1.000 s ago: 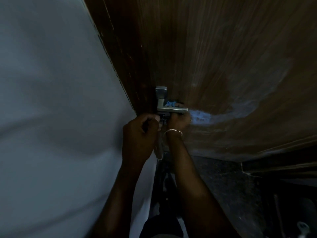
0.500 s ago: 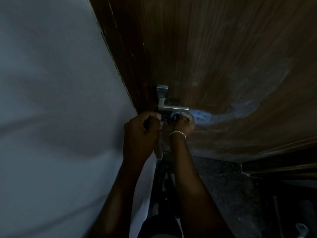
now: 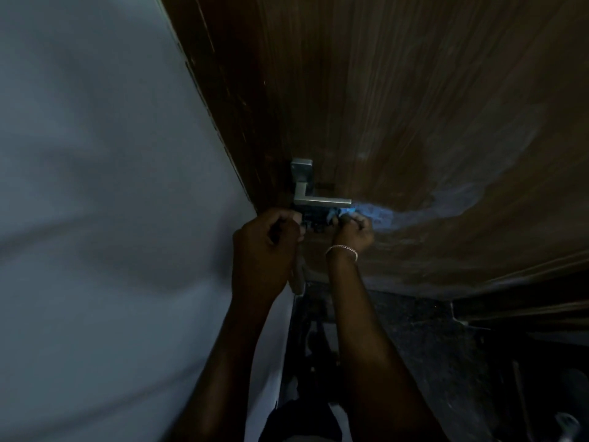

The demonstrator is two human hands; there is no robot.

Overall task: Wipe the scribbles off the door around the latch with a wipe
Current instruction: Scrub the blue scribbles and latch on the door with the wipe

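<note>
A dark brown wooden door [image 3: 414, 106] fills the upper right. Its silver lever handle [image 3: 318, 200] sits on a square plate near the door's left edge. Pale bluish smears [image 3: 452, 202] run across the wood to the right of the handle. My right hand [image 3: 352, 231], with a bracelet at the wrist, pinches a crumpled blue wipe [image 3: 342, 212] against the door just under the lever's tip. My left hand [image 3: 266, 247] is curled round the door's edge by the dark latch [image 3: 310, 220], below the handle. What its fingers grip is hidden in the dim light.
A pale wall [image 3: 111, 218] takes up the whole left side, meeting the door frame on a slant. Below the door lies a dark speckled floor [image 3: 430, 346]. The scene is very dim.
My right hand has slid down from behind the lever to just beneath it and a little to the right, taking the wipe along. My left hand has stayed at the door's edge.
</note>
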